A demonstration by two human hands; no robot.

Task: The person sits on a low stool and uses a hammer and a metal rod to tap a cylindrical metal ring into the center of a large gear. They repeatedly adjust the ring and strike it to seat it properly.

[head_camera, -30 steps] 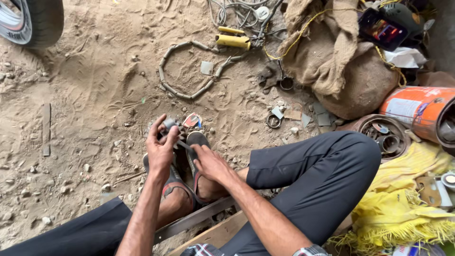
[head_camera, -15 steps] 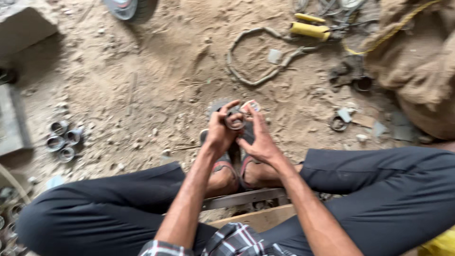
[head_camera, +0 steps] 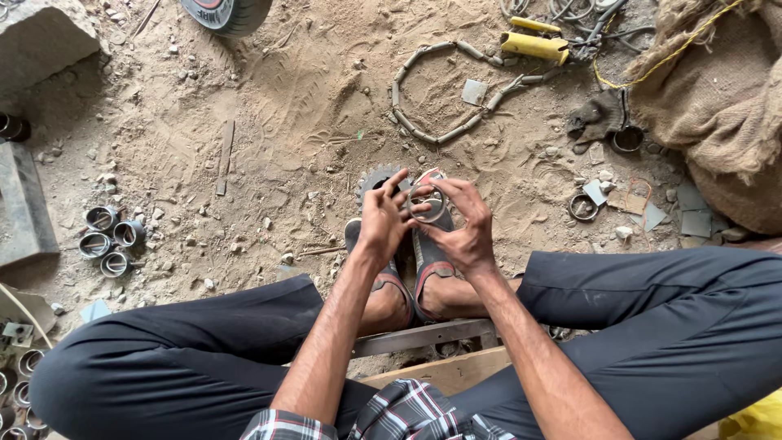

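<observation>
Camera swung right since earlier frame; my left hand (head_camera: 381,218) and right hand (head_camera: 463,224) both pinch a ring (head_camera: 428,204), gear (head_camera: 376,178) half hidden behind.

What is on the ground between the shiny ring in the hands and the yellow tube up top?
In the head view, between the metal ring and the yellow tube lies sandy ground with a loop of linked chain and a small square metal plate.

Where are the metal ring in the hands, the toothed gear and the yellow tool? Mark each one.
metal ring (head_camera: 429,204), head view, on its lower rim.
toothed gear (head_camera: 373,178), head view, on its upper left teeth.
yellow tool (head_camera: 533,46), head view, on its body.
</observation>
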